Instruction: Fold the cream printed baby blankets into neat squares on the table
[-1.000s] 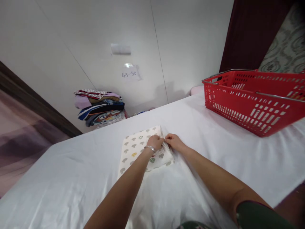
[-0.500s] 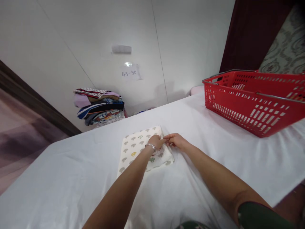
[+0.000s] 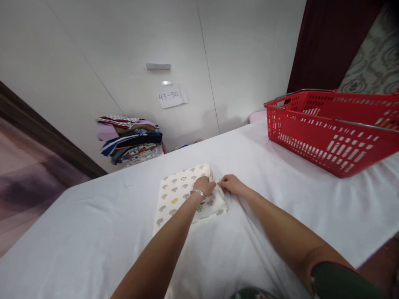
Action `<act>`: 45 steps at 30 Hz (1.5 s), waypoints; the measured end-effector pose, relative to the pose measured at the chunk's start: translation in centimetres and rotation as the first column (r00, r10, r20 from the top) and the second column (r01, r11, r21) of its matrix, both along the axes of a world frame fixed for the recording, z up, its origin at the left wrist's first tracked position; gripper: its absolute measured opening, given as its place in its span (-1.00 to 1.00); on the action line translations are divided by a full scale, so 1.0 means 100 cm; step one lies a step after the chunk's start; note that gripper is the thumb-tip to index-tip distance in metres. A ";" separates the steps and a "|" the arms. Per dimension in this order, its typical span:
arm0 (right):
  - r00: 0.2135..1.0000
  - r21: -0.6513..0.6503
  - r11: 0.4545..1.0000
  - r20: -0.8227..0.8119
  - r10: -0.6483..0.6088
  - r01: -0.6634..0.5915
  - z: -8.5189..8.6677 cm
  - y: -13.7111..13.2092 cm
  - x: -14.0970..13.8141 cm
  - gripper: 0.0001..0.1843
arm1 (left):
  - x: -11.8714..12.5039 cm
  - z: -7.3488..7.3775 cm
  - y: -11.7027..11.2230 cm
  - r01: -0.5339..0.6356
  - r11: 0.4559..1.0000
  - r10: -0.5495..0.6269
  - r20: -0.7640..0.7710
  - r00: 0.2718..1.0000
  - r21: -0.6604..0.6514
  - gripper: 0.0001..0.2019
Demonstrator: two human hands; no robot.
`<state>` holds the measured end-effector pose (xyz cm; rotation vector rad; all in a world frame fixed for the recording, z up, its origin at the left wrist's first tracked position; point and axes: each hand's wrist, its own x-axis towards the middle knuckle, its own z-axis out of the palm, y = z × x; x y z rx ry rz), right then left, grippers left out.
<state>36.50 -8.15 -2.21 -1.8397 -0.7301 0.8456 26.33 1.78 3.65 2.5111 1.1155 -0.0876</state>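
A folded white cloth (image 3: 177,189) with grey, yellow and green mushroom prints lies flat on the white-covered table. My left hand (image 3: 204,186), a bracelet at its wrist, is closed on the cloth's right side, where several layers show at the edge. Just to the right, my right hand (image 3: 230,184) has its fingertips pinched together at the edge of those layers. Part of the cloth is hidden under my left hand and forearm. Whether it is a garment cannot be made out.
A red plastic basket (image 3: 314,139) with metal handles stands on the white sheet (image 3: 264,153) at the right. Beyond the table's far edge, a pile of folded clothes (image 3: 131,139) rests against the wall. A paper marked 45-50 (image 3: 172,95) hangs above.
My right hand has drawn slightly right, away from my left hand's fingertips. My left hand keeps its place on the cloth. Basket and pile have not moved.
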 end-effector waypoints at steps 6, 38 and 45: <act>0.993 0.047 0.998 0.110 -0.054 0.049 0.005 0.002 0.001 -0.95 | -0.002 -0.002 0.004 0.006 1.000 -0.006 0.009 1.000 0.010 -0.78; 0.950 0.272 0.962 -0.295 0.097 -0.014 0.006 0.001 -0.014 -0.83 | 0.012 -0.011 0.018 -0.125 0.920 0.109 -0.064 0.992 -0.371 -0.60; 0.964 0.241 0.970 -0.249 0.089 -0.027 0.012 -0.008 0.002 -0.79 | 0.012 -0.010 0.019 -0.153 0.911 0.135 -0.074 0.988 -0.383 -0.71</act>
